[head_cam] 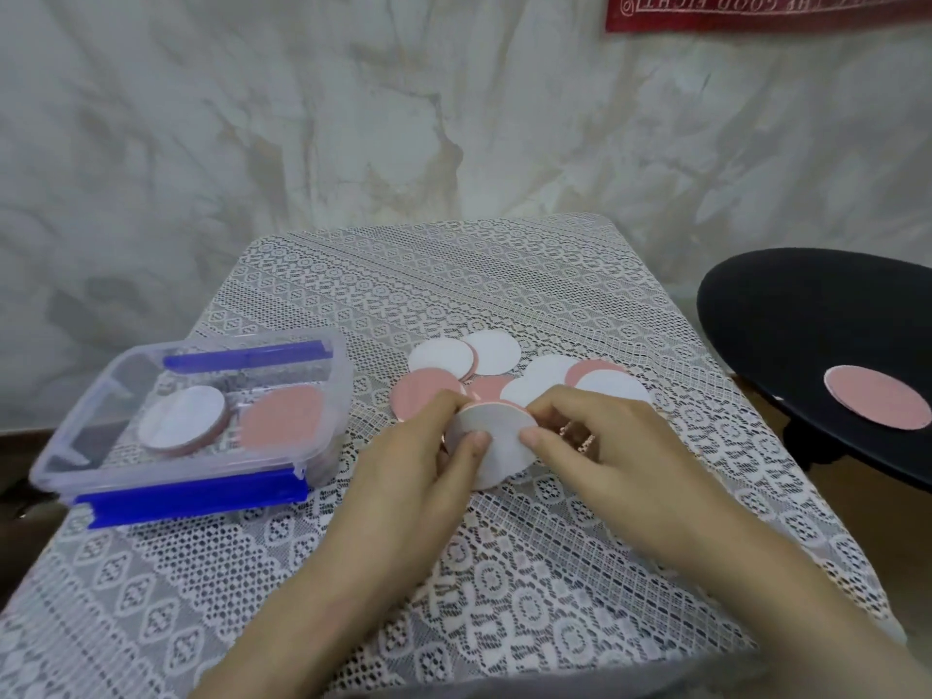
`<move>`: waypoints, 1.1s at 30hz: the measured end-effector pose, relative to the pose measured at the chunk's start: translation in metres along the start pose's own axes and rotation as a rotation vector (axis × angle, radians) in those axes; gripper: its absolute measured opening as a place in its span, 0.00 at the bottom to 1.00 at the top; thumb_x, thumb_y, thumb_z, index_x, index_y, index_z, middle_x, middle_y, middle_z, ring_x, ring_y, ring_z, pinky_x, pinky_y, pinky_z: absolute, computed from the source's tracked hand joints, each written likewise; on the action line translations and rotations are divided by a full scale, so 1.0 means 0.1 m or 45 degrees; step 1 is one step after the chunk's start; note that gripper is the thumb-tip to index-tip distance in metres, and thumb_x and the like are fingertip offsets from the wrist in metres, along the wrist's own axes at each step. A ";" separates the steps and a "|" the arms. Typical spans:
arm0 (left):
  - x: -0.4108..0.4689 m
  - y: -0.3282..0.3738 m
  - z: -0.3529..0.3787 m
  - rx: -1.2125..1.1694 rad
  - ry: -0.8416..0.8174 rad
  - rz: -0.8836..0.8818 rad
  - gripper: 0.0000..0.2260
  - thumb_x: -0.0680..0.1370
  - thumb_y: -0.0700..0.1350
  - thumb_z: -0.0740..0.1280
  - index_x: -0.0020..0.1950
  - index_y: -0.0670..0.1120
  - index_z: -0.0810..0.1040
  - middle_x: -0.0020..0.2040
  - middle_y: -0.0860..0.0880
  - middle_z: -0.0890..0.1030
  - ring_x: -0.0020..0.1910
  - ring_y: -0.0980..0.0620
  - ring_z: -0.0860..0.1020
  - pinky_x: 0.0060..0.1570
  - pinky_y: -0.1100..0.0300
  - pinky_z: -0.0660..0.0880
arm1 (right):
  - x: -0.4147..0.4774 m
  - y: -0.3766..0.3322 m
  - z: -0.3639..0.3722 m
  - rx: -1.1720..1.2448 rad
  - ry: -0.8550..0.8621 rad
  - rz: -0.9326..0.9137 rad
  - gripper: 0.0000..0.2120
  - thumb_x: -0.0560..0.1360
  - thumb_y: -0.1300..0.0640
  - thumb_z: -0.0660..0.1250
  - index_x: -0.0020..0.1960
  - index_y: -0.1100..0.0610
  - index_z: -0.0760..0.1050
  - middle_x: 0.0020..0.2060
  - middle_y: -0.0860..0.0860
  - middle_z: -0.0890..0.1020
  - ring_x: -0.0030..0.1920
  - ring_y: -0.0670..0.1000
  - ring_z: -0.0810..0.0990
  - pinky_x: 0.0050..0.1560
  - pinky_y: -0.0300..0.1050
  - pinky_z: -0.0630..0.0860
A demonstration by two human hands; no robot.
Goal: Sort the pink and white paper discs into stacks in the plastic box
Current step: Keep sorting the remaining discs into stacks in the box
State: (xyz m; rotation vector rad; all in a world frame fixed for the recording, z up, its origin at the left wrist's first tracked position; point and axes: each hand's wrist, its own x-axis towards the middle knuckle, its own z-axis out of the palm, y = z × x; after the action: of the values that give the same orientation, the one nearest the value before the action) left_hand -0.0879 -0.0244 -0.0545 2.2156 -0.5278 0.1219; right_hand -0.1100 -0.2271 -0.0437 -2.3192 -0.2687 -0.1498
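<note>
Fingers (476,438) of both hands pinch a white-faced paper disc (491,446) by its near edge, tilted just above the lace-covered bench (504,572). Left hand (428,461) and right hand (600,446) meet over it. Behind them a loose pile of discs (504,375) waits, roughly 8, overlapping so the count is unsure. To the left, the plastic box (65,461) already holds 2 stacks, white-topped stack (181,421) and pink-topped stack (282,418). Sorting looks partly done. 1 pink disc (877,401) lies apart on a black round stool (807,320), cut off by the frame.
</note>
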 end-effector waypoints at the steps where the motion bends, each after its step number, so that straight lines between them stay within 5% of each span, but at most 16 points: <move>1: -0.03 0.00 -0.05 -0.009 0.006 -0.021 0.03 0.81 0.54 0.62 0.53 0.57 0.74 0.38 0.52 0.81 0.37 0.55 0.78 0.39 0.48 0.75 | 0.01 -0.04 0.03 0.027 -0.006 -0.002 0.07 0.80 0.45 0.65 0.46 0.46 0.78 0.37 0.42 0.81 0.32 0.44 0.78 0.36 0.46 0.76; 5: -0.16 -0.02 -0.28 -0.026 0.046 -0.048 0.04 0.81 0.55 0.62 0.55 0.60 0.73 0.40 0.52 0.82 0.39 0.54 0.79 0.40 0.49 0.76 | 0.06 -0.23 0.14 0.186 -0.030 -0.030 0.04 0.80 0.49 0.67 0.47 0.46 0.79 0.36 0.38 0.81 0.33 0.42 0.76 0.36 0.36 0.70; 11: -0.34 -0.20 -0.76 -0.186 0.153 -0.144 0.05 0.81 0.52 0.66 0.55 0.61 0.77 0.44 0.59 0.81 0.36 0.56 0.77 0.40 0.52 0.78 | 0.22 -0.57 0.38 0.468 -0.131 -0.049 0.07 0.79 0.55 0.68 0.48 0.42 0.81 0.38 0.46 0.82 0.36 0.48 0.80 0.36 0.45 0.79; 15: -0.42 -0.45 -1.13 -0.169 0.220 -0.272 0.08 0.80 0.47 0.67 0.53 0.61 0.77 0.43 0.58 0.81 0.32 0.58 0.74 0.38 0.55 0.76 | 0.39 -0.77 0.63 0.508 -0.167 0.010 0.05 0.80 0.55 0.69 0.49 0.46 0.81 0.38 0.46 0.81 0.34 0.48 0.80 0.34 0.44 0.79; 22: -0.60 -0.83 -1.68 -0.046 0.436 -0.409 0.04 0.78 0.52 0.69 0.50 0.61 0.78 0.45 0.61 0.80 0.30 0.58 0.71 0.33 0.60 0.70 | 0.78 -1.16 0.95 0.499 -0.186 0.037 0.04 0.80 0.58 0.69 0.51 0.50 0.78 0.35 0.48 0.82 0.31 0.47 0.80 0.29 0.40 0.73; 25: -0.65 -0.96 -1.83 0.109 0.510 -0.482 0.06 0.77 0.56 0.69 0.54 0.63 0.77 0.42 0.60 0.77 0.35 0.61 0.74 0.36 0.59 0.69 | 1.02 -1.34 1.11 0.486 -0.191 0.022 0.04 0.80 0.60 0.69 0.49 0.52 0.78 0.33 0.49 0.81 0.30 0.47 0.78 0.31 0.38 0.73; 28: -0.67 -1.08 -1.96 0.269 0.518 -0.501 0.13 0.78 0.58 0.67 0.62 0.62 0.76 0.54 0.64 0.74 0.43 0.58 0.75 0.44 0.57 0.72 | 1.29 -1.49 1.31 0.398 -0.220 0.000 0.04 0.80 0.59 0.69 0.49 0.51 0.78 0.30 0.45 0.81 0.30 0.44 0.79 0.36 0.40 0.75; 33: -0.67 -1.19 -2.02 0.265 0.409 -0.550 0.24 0.78 0.64 0.63 0.74 0.61 0.69 0.61 0.67 0.70 0.53 0.60 0.76 0.52 0.57 0.75 | 1.63 -1.61 1.66 0.004 -0.311 -0.053 0.01 0.80 0.52 0.68 0.50 0.48 0.76 0.33 0.42 0.81 0.36 0.44 0.78 0.45 0.50 0.75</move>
State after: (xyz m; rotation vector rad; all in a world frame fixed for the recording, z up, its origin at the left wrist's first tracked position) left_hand -0.0817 0.2179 -0.0261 2.3960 0.1484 0.3085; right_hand 0.0137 0.0259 -0.0140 -2.3294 -0.4398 0.1147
